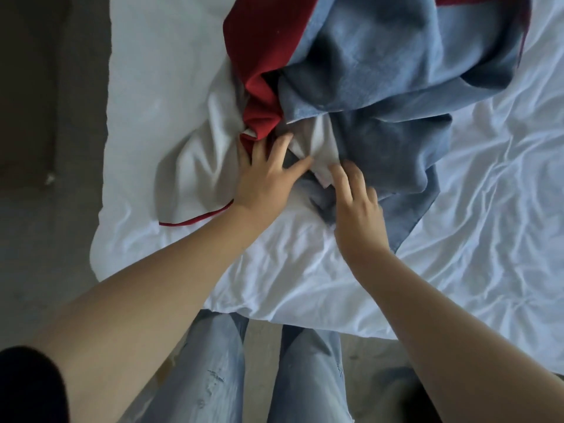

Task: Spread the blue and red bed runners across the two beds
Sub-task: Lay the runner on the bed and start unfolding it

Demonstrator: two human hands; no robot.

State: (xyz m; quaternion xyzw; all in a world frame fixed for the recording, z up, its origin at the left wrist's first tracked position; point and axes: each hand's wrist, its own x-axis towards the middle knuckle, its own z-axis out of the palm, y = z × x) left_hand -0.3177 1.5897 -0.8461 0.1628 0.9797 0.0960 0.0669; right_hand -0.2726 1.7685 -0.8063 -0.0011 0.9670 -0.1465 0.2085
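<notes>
The person stands at the foot of a bed (pixel 457 239) covered w/ a wrinkled white sheet; both runners lie bunched together in one heap on it, not yet spread.

The blue runner (pixel 381 71) is on top & to the right, crumpled in thick folds, one corner hanging down toward the near edge; the red runner (pixel 253 56) is to the left & partly under the blue one; its white underside (pixel 195 166) is turned up, w/ a thin red edge showing below it.

The left hand (pixel 265 178) lies on the heap where red & blue meet; fingers spread rather wide, tips pushed into the folds; I cannot tell if it holds any cloth. The right hand (pixel 357 206) rests on the blue cloth just beside a white fold; fingers loosely apart & bent, pressing down, not closed on anything that I can see.

I think both hands are placed at the tangled middle because there the two cloths must be separated first; probably the person feels for an edge of each runner.

Only one bed is in view, the 2nd is not visible; so the task looks near its start; next move needs a firm pinch on one edge, else both runners get dragged together.
</notes>
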